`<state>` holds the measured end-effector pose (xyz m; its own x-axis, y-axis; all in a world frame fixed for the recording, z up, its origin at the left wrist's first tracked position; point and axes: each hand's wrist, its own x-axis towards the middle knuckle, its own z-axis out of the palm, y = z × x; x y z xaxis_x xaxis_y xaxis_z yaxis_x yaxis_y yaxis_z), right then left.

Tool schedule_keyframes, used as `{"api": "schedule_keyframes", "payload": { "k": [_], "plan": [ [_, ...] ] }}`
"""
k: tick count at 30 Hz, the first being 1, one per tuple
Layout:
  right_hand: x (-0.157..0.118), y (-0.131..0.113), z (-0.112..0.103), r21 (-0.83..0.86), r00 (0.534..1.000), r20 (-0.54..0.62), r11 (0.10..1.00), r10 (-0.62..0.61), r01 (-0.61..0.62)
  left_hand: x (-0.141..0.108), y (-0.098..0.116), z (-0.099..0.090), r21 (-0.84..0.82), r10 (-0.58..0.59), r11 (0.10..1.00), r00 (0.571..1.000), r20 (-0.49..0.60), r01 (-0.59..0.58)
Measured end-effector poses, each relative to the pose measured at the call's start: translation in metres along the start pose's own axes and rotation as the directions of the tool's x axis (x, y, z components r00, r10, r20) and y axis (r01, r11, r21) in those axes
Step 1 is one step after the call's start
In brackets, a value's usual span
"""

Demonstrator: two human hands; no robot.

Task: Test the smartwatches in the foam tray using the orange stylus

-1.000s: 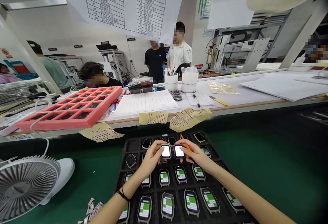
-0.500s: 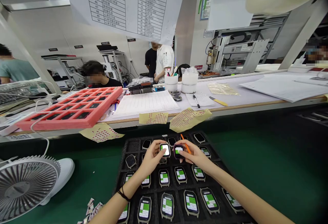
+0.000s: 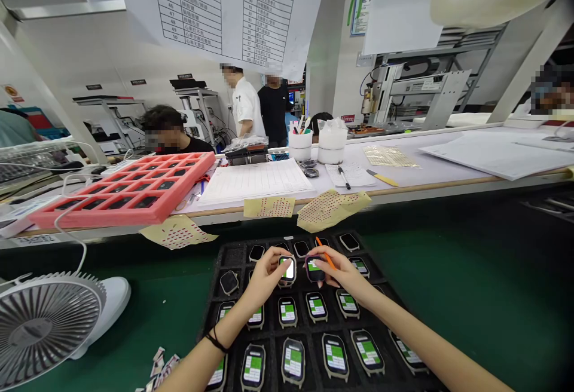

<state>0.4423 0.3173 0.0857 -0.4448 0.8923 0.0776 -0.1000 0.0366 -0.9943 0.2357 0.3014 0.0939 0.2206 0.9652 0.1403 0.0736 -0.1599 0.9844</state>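
Note:
My left hand (image 3: 268, 275) pinches a smartwatch (image 3: 287, 269) with a lit screen by its edges, just above a black foam tray (image 3: 232, 254). My right hand (image 3: 336, 271) holds a second smartwatch (image 3: 315, 269) with a dark screen and a purple-looking rim. An orange stylus (image 3: 326, 253) sticks out from my right fingers, and it seems to be held there. Several more smartwatches (image 3: 293, 362) sit in the tray's slots, the nearer ones showing green-and-white screens. The far-row watches are dark.
A white desk fan (image 3: 49, 320) stands left of the tray on the green mat. Beyond lie a red foam tray (image 3: 123, 189), yellow perforated sheets (image 3: 332, 210), a paper form (image 3: 255, 181) and white cups (image 3: 332, 144). People stand behind the bench.
The right watch's screen has gone from white to dark, and the left watch's screen has dimmed partly. Both hands have stayed nearly in place. The standing people have moved left.

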Motion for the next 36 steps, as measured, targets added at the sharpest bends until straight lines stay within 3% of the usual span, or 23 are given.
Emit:
{"api": "schedule_keyframes", "payload": {
  "k": [7, 14, 19, 24, 29, 36],
  "plan": [
    [0.001, -0.001, -0.002, -0.031, 0.999, -0.036, 0.999, 0.003, -0.004, -0.002, -0.003, 0.002, 0.016, 0.023, 1.000, 0.999, 0.043, -0.024],
    [0.000, 0.003, -0.002, -0.023, 0.997, 0.074, 1.000, 0.008, -0.006, -0.001, 0.000, 0.000, -0.006, 0.002, 1.000, 1.000, -0.019, -0.002],
    [0.001, 0.008, -0.004, -0.021, 0.990, 0.127, 0.997, -0.064, 0.067, 0.000, 0.002, -0.001, -0.033, -0.038, 0.999, 0.997, -0.066, 0.036],
    [0.000, 0.001, -0.003, -0.022, 0.999, 0.046, 1.000, 0.020, -0.019, 0.000, 0.003, 0.000, -0.037, -0.031, 0.999, 0.999, -0.026, 0.030],
    [-0.001, -0.008, 0.001, -0.003, 0.997, -0.076, 1.000, 0.028, -0.028, -0.002, 0.001, 0.002, 0.002, 0.024, 1.000, 0.999, 0.048, -0.024],
    [0.000, 0.001, -0.001, -0.023, 1.000, 0.022, 1.000, -0.008, 0.009, 0.000, -0.001, 0.001, -0.006, -0.002, 1.000, 1.000, -0.008, 0.002]
  ]
}}
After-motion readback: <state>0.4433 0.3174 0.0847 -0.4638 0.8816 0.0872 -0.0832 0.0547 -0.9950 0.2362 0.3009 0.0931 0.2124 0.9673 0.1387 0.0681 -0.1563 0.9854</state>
